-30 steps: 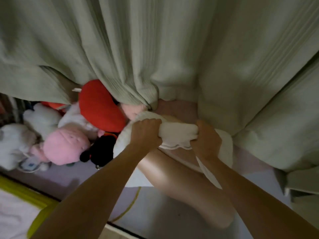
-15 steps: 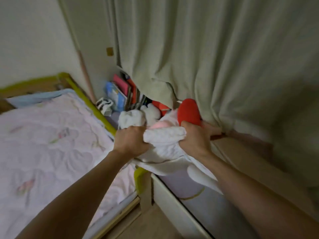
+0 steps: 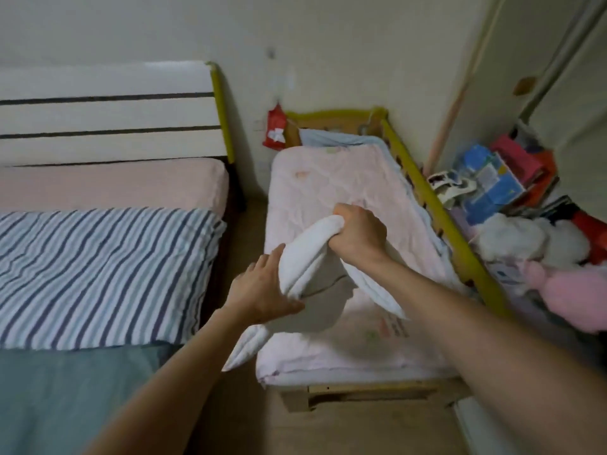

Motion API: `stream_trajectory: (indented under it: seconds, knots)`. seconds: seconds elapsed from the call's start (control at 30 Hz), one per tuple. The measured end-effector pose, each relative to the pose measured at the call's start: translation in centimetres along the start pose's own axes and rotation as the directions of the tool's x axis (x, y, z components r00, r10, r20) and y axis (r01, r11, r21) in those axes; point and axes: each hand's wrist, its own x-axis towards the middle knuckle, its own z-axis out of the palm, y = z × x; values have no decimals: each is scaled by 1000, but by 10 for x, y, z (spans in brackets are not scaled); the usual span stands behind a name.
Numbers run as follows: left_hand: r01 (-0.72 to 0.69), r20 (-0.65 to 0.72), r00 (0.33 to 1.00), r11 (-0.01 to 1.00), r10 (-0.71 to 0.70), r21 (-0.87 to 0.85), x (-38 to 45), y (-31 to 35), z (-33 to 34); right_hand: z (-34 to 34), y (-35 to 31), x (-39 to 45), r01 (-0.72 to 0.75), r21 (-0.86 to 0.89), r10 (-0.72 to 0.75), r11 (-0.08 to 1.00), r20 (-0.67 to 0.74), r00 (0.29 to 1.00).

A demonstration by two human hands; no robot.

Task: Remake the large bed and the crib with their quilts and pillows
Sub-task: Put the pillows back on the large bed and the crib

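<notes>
The right hand (image 3: pixel 356 236) had its fingers curled tight round the upper end of a white cloth (image 3: pixel 308 257), bunching it in a fist. The left hand (image 3: pixel 262 292), at seven o'clock from the right, lay with fingers straight and close together against the cloth's lower left side, thumb underneath; it pressed rather than gripped. The cloth hung in folds between the two hands, one tail drooping toward seven o'clock past the crib's foot corner, another trailing under the right forearm toward five o'clock.

Both hands were above the crib (image 3: pixel 427 198), whose pink quilt (image 3: pixel 328 192) lay spread over the mattress, a pale blue edge showing at the twelve o'clock end. At nine o'clock stood the large bed (image 3: pixel 108 188) with a striped quilt (image 3: pixel 98 274) across it and a white slatted headboard (image 3: pixel 108 110) behind. At three o'clock, beyond the crib's yellow-padded rail, sat a heap of plush toys (image 3: pixel 532 244) and boxes (image 3: pixel 492 182).
</notes>
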Motion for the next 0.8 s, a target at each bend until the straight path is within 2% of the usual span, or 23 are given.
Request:
stream_trajectory:
  seconds: [0.13,0.2,0.3,0.4,0.57,0.67,0.73,0.8]
  knots:
    - [287,-17,958,958,-287,-10,-9,-90,-2,57,-90,34,149,69,-153,986,59,987]
    - [462,14,886,883,-463,-77,-8,-140,-1,88,-132,55,204,141,-217,969,85,973]
    - [610,32,790,781,-612,-135,-1,-203,-1,122,-173,90,271,229,-302,935,114,946]
    - [631,-69,754,750,-653,-198,16,-256,-14,153,-199,120,339,294,-397,894,163,903]
    - [635,-46,770,771,-636,-38,32,-308,-48,200,-248,155,340,384,-444,858,224,868]
    - [636,-73,770,771,-634,15,44,-356,-68,232,-291,178,336,362,-439,869,257,861]
    - [662,-157,740,749,-654,-1,55,-381,-86,247,-311,193,349,328,-441,878,268,857]
    - [661,-249,726,750,-641,-2,72,-409,-109,265,-332,207,377,242,-442,894,341,830]
